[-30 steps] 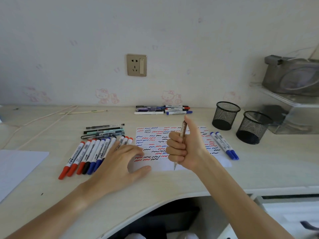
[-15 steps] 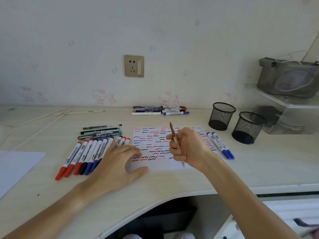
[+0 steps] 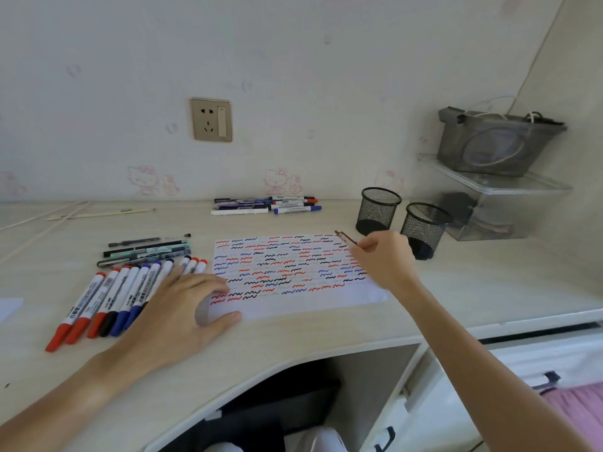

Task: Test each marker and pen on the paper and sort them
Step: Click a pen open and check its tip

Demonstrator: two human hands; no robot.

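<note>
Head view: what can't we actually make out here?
- Pen tip: hidden by the right hand that grips it.
- Inside of the two mesh cups: dark, contents unreadable.
- Markers by the paper: partly covered by the left hand; label print too small.
- Far pens: overlapping, count unclear.

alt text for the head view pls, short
A person's right hand holds a brown pen above the far right corner of a paper full of red, blue and black squiggles. Their left hand rests flat at its left edge, beside a row of markers.
</note>
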